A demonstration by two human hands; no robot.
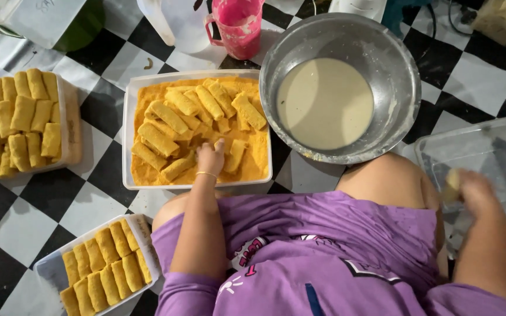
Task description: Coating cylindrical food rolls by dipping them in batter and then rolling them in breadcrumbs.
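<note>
**Coating rolls in crumbs on the checkered floor**

The work sat on a black-and-white checkered floor [89, 205], and I looked down from the head camera at a person in a purple shirt seated over it. Straight ahead lay a white tray of orange breadcrumbs [141, 175] with a heap of coated rolls [171, 117] in it. The left hand [211, 157] rested in the crumbs at the near side of that tray, fingers curled loosely down over a roll; I could not tell whether it truly gripped one. The right hand [469, 187] was blurred, off to the right above a clear plastic tub [498, 140], fingers closed around a pale uncoated roll [453, 184].

Beside the crumb tray stood a metal bowl [393, 58] of pale batter [325, 102]. Two containers of finished rolls waited to the left: one farther off [68, 117], one near the knee [45, 269]. A pink jug [238, 26] stood beyond.

I judged the step in hand to be breading, with the fresh roll not yet dipped. The next move would call for passing that roll through the batter without breaking it, then turning it in the crumbs till covered.
</note>
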